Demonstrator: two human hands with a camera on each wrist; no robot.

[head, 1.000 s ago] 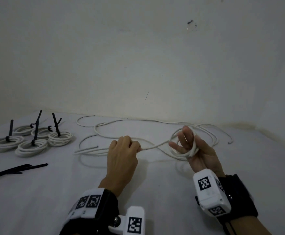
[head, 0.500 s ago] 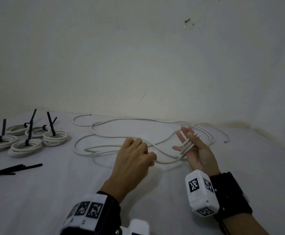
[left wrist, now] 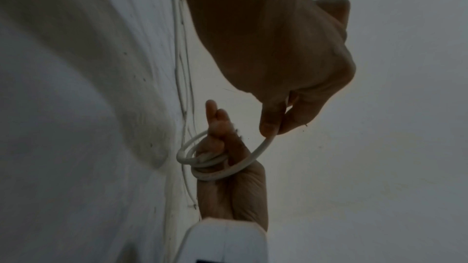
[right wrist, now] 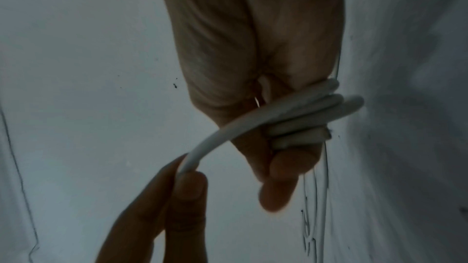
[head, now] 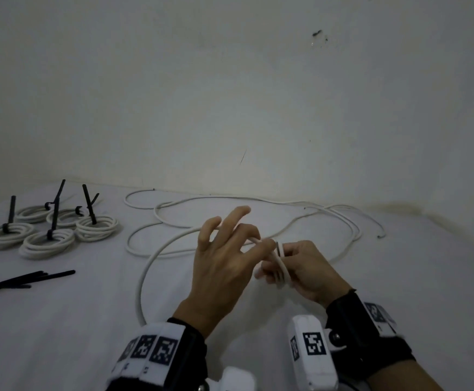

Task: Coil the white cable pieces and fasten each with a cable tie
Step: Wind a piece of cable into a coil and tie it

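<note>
My right hand (head: 300,266) holds a small coil of white cable (head: 279,273) wound in a few turns round its fingers. In the right wrist view the thumb (right wrist: 278,193) presses the turns (right wrist: 306,113) against the fingers. My left hand (head: 241,238) sits just left of it and pinches the running cable between thumb and forefinger (left wrist: 272,125), other fingers spread. From that pinch the loose cable (head: 148,266) sweeps down in a wide arc across the white surface.
Several finished coils (head: 47,241) with upright black ties lie at the far left. A bundle of loose black cable ties (head: 24,280) lies in front of them. More loose white cable (head: 230,199) runs along the wall at the back.
My left hand has come right and up to the right hand, bringing the cable with it. The right hand turned over, and the cable now lies in tighter turns on its fingers.
</note>
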